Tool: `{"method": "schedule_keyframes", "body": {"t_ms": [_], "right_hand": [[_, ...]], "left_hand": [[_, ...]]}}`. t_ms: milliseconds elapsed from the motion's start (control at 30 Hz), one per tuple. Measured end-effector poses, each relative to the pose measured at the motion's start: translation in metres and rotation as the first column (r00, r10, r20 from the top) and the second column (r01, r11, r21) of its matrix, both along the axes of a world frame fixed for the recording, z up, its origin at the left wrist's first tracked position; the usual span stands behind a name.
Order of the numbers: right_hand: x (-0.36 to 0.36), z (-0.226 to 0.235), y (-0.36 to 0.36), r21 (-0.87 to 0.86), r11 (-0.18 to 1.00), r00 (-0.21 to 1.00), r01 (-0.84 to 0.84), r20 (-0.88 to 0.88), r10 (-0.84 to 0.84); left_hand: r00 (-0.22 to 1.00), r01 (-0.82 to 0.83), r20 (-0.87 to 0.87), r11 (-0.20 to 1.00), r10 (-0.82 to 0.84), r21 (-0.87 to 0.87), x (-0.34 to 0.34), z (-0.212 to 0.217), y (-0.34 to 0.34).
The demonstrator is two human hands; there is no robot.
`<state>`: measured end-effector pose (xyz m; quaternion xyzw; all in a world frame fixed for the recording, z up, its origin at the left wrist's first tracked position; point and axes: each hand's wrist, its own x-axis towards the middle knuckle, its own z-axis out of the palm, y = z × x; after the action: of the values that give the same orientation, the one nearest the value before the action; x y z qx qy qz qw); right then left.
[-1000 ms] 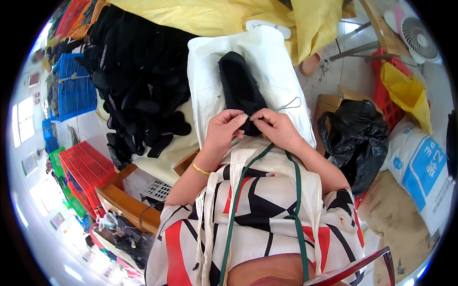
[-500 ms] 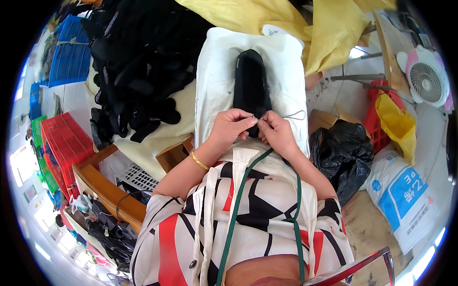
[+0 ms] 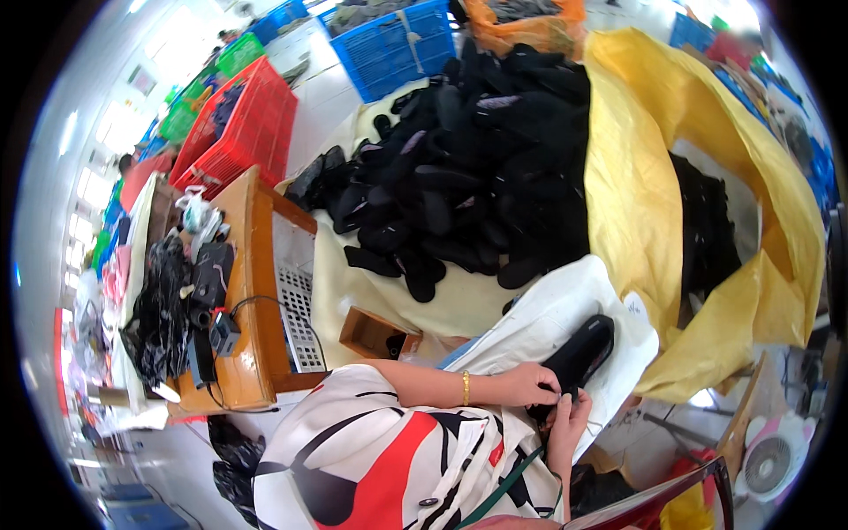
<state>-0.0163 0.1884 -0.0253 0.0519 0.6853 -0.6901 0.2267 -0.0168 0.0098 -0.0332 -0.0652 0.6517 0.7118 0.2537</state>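
Note:
A black cloth shoe (image 3: 579, 352) lies with its toe pointing away from me on the white cloth (image 3: 629, 371) over my lap. My left hand (image 3: 533, 385), with a gold bracelet at its wrist, is closed in a pinch at the shoe's near end. Close against it, my right hand (image 3: 568, 415) pinches at the same spot, fingertips nearly touching the left's. Whatever is between the fingers is too small to make out. A fine thread-like line shows beside the right hand.
A large heap of black shoes (image 3: 468, 177) lies on cream sheeting beyond my left arm. A big yellow sack (image 3: 632, 177) stands open at the right. A wooden table (image 3: 252, 318), a small open box (image 3: 371, 334), red crate (image 3: 252, 124) and blue crate (image 3: 393, 55) are leftward.
My view has swung left, so the hands and shoe now appear lower right and the heap comes into the middle. Both hands stay pinched together at the shoe's near end.

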Motion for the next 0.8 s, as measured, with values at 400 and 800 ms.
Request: {"method": "schedule_keyframes", "body": {"t_ms": [400, 800], "right_hand": [[-0.037, 0.013, 0.01, 0.35, 0.927, 0.987, -0.137, -0.026, 0.156], [-0.021, 0.021, -0.07, 0.189, 0.932, 0.948, -0.31, 0.138, 0.288]], "left_hand": [[0.946, 0.091, -0.31, 0.995, -0.099, -0.041, 0.005, -0.038, 0.012], [0.963, 0.034, -0.267, 0.999, -0.031, 0.007, -0.004, -0.001, -0.026]]}}
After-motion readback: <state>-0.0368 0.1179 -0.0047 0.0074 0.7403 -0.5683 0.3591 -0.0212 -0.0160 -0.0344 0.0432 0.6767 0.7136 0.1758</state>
